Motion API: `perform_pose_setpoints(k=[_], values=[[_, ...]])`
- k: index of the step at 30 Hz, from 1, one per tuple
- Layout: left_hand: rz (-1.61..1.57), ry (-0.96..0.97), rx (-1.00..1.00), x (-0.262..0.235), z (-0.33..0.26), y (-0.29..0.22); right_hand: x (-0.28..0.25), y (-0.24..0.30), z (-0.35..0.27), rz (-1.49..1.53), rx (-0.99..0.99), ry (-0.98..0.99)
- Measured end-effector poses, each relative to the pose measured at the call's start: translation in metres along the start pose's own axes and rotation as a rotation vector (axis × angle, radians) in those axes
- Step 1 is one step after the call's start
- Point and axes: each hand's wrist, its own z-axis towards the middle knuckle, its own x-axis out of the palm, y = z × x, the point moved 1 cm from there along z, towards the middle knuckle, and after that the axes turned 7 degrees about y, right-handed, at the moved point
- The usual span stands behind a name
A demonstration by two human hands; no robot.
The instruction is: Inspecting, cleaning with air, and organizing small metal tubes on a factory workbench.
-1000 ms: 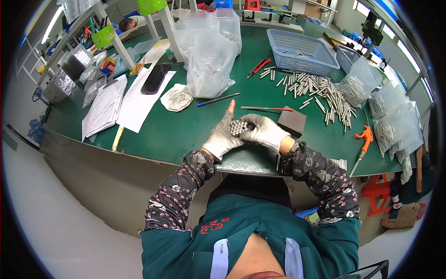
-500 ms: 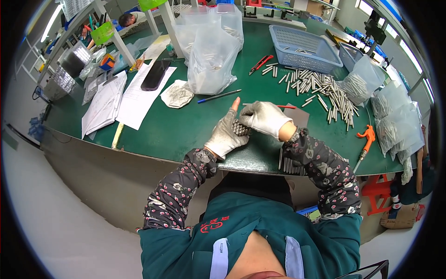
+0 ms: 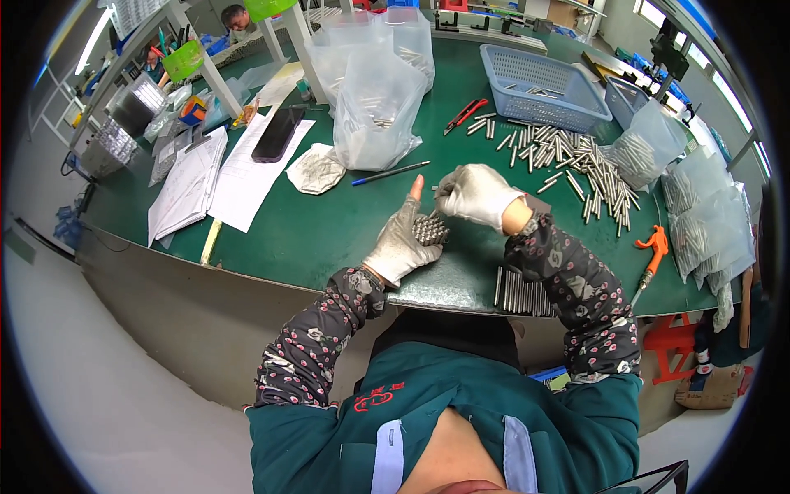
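Observation:
My left hand (image 3: 401,240), in a grey glove with one bare fingertip, cups a bundle of short metal rods (image 3: 429,229) seen end-on. In a white glove, my right hand (image 3: 474,193) is closed over the top right of the same bundle. Both hands are over the green table (image 3: 321,235) near its front edge. A row of metal rods (image 3: 522,291) lies at the table's edge under my right forearm. A large loose pile of metal rods (image 3: 576,160) is spread to the right of my hands.
A blue basket (image 3: 539,78) stands at the back right, clear plastic bags of rods (image 3: 377,99) at the back centre. A blue pen (image 3: 391,173), red cutters (image 3: 462,115), papers (image 3: 218,173), a dark phone (image 3: 276,133) and an orange-handled tool (image 3: 652,251) lie around. Filled bags (image 3: 708,230) line the right edge.
Both hands have stayed together on the rod bundle, which sits a little higher in view. My right hand has shifted from the bundle's side up over its top.

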Motion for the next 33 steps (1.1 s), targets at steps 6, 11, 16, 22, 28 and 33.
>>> perform_pose_setpoints(k=[6,11,16,22,28,33], values=[[0.018,-0.025,-0.032,0.0,-0.004,-0.007,-0.025,-0.015,0.001,0.173,-0.044,-0.077],[0.144,-0.057,0.08,-0.001,0.002,0.005,-0.075,-0.044,-0.002,0.505,0.072,-0.282],[0.142,-0.036,0.08,-0.002,0.001,0.013,-0.127,-0.103,0.019,-0.22,0.367,-0.683],[0.103,-0.028,-0.025,0.0,-0.005,-0.002,-0.174,-0.216,0.053,0.216,0.643,-0.916],[0.052,0.004,-0.058,-0.001,-0.004,-0.006,-0.176,-0.278,0.064,0.017,0.819,-0.893],[0.065,0.0,0.015,-0.001,-0.004,-0.003,-0.146,-0.224,0.049,0.002,0.511,-0.944]])
